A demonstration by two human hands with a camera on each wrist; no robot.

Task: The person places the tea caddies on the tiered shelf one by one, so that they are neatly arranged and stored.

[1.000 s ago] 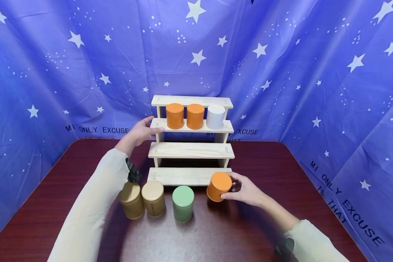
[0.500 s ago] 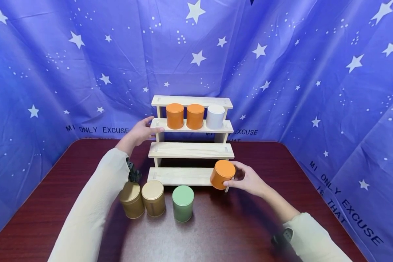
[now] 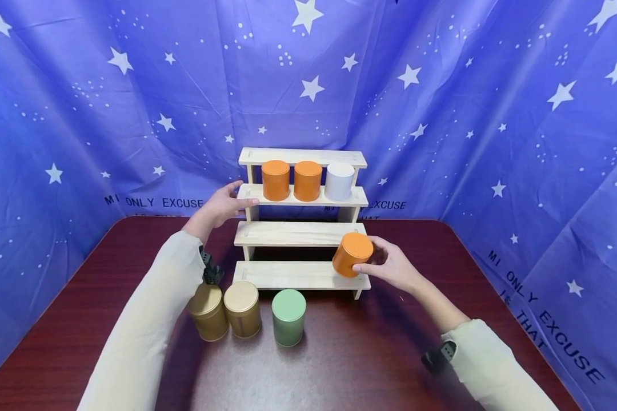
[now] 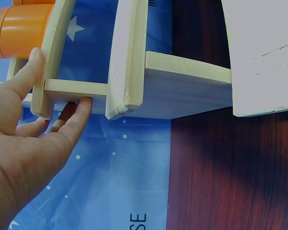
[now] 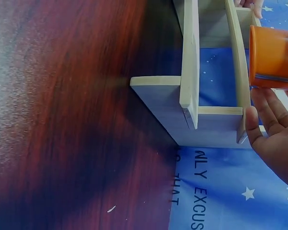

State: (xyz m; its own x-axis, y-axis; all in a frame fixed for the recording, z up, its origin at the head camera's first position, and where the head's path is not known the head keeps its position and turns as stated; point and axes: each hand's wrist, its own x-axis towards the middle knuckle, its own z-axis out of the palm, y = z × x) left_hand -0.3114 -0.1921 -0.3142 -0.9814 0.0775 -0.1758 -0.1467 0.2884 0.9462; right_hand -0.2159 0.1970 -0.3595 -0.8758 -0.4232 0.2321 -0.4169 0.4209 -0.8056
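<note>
A stepped wooden display rack [image 3: 288,275] stands on the table. My left hand [image 3: 218,206] grips the left end of its second-highest step; in the left wrist view the thumb lies along the board and the fingers touch the side panel [image 4: 77,90]. My right hand [image 3: 397,268] holds an orange tin [image 3: 353,255], slightly tilted, in front of the rack's right end, between the two lower steps in the head view. On the second-highest step stand two orange tins [image 3: 276,181] [image 3: 307,181] and a white tin [image 3: 339,182].
In front of the rack, two gold tins [image 3: 208,314] [image 3: 243,311] stand beside my left forearm, with a green tin [image 3: 288,319] to their right. A blue star-printed curtain [image 3: 308,68] rises behind the dark red wooden table [image 3: 308,374].
My right hand has lifted the orange tin from near the bottom step's front edge, upward and slightly right. The left hand keeps its place on the rack.
</note>
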